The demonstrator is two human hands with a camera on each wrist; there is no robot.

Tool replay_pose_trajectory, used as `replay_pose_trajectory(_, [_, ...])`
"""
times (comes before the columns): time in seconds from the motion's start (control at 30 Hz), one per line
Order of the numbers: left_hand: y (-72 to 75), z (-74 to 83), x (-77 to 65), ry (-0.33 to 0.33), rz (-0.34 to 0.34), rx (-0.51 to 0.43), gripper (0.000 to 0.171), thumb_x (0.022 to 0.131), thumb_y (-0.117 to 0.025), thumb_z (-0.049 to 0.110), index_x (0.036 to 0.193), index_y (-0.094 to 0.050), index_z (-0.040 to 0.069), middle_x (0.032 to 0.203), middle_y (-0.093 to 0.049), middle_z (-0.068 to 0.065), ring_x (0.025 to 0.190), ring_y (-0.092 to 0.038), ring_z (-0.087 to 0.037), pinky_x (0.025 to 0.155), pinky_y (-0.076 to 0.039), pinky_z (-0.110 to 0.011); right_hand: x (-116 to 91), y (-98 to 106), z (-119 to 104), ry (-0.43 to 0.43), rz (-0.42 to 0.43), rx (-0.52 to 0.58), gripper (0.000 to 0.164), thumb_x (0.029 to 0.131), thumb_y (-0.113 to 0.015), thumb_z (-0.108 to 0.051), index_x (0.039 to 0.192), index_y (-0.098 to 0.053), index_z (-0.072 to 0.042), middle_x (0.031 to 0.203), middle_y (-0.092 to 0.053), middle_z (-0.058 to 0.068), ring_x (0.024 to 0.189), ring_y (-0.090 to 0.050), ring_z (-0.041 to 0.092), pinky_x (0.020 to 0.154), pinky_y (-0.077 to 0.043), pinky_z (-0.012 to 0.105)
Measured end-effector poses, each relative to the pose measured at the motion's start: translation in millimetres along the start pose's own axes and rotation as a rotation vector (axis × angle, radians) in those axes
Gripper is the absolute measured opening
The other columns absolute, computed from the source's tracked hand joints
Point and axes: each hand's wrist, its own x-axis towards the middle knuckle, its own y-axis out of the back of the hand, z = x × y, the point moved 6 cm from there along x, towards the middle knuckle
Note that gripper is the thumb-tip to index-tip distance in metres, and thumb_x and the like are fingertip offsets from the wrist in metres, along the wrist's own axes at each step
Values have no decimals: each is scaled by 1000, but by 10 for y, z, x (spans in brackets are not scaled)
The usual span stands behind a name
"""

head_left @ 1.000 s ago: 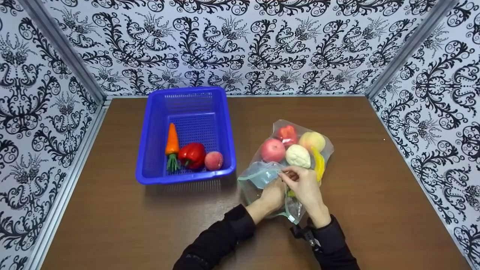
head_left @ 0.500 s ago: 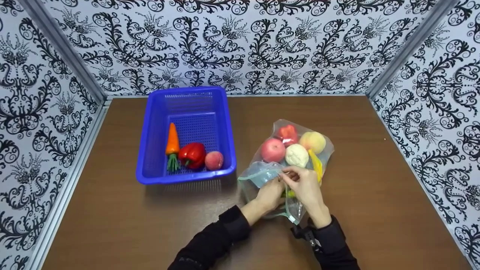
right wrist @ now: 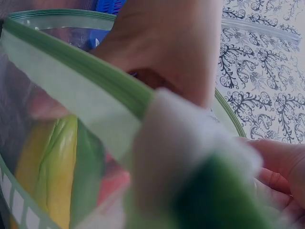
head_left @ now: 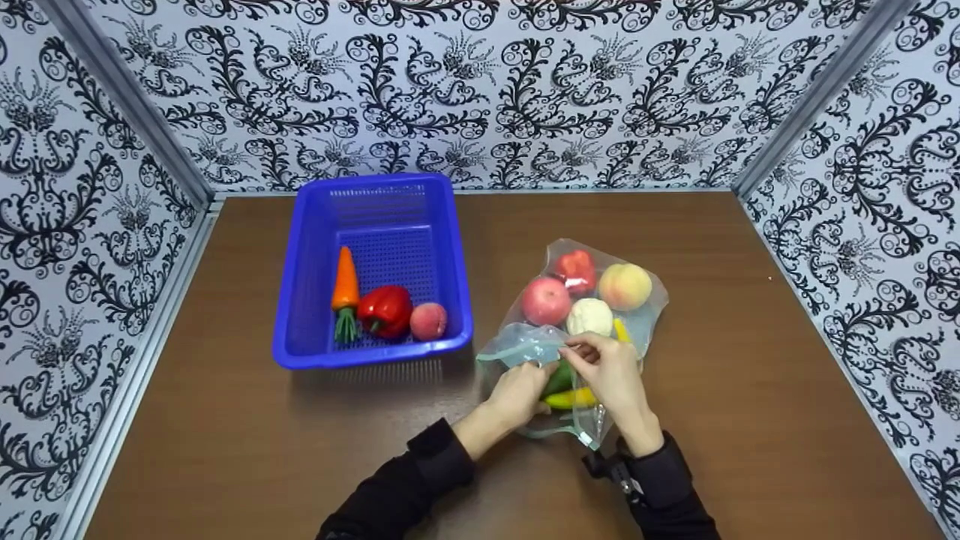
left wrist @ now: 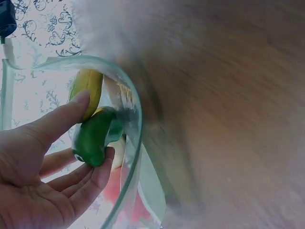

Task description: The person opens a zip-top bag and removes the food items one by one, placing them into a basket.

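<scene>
A clear zip bag (head_left: 645, 330) with a green-edged mouth lies on the table, holding a red pepper (head_left: 576, 271), an apple (head_left: 546, 301), a peach (head_left: 625, 286), a cauliflower (head_left: 589, 318) and a partly covered banana (head_left: 621, 330). At its mouth, my left hand (head_left: 517, 394) grips a smooth, curved green vegetable (left wrist: 93, 138) together with a long yellow one (left wrist: 88, 90). The thumb lies on the yellow piece, with fingers round the green. My right hand (head_left: 611, 371) pinches the bag's rim and holds the mouth apart. The white slider (head_left: 584, 437) hangs at the near corner.
Left of the bag stands a blue perforated basket (head_left: 281, 300). Inside it lie a carrot (head_left: 345, 281), a red pepper (head_left: 386, 311) and a small peach (head_left: 428, 322). Patterned walls (head_left: 480, 82) border the brown table (head_left: 225, 465) at the back and sides.
My left hand has drawn back toward the lower left, bringing the green and yellow vegetables to the bag's mouth. The cauliflower and banana have slid nearer. My right hand has stayed put.
</scene>
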Motion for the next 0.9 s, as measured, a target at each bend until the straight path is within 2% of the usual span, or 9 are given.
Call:
replay_pose_trajectory(0.2, [77, -53, -82, -29, 19, -64, 45, 61, -80, 21, 99, -58, 11, 81, -62, -5, 75, -60, -21, 61, -49, -31, 2, 10, 5, 6, 4, -3, 8, 72, -71, -7, 77, -68, -3, 62, -62, 3, 51, -57, 10, 48, -48, 23])
replay_pose_trajectory(0.47, [223, -135, -226, 6, 41, -110, 31, 64, -77, 15, 88, -58, 9, 81, -62, -7, 73, -61, -23, 60, -49, -33, -1, 8, 6, 6, 8, -8, 9, 71, -72, -8, 77, -68, -3, 61, -62, 2, 51, -57, 10, 48, -47, 23])
replay_pose_trajectory(0.77, [579, -138, -456, 64, 75, -106, 20, 66, -76, 16, 77, -61, 10, 76, -63, -7, 69, -61, -24, 56, -49, -34, -4, 1, 14, 20, 18, -19, 10, 70, -73, -6, 78, -68, -2, 60, -62, 3, 50, -56, 10, 48, -48, 23])
replay_pose_trajectory(0.9, [786, -118, -556, 46, 102, -126, 18, 67, -75, 13, 78, -62, 9, 74, -62, -4, 67, -60, -22, 55, -47, -33, -5, 5, 13, 22, 21, -19, 10, 70, -73, -6, 77, -68, -2, 59, -62, 3, 50, -56, 9, 48, -47, 22])
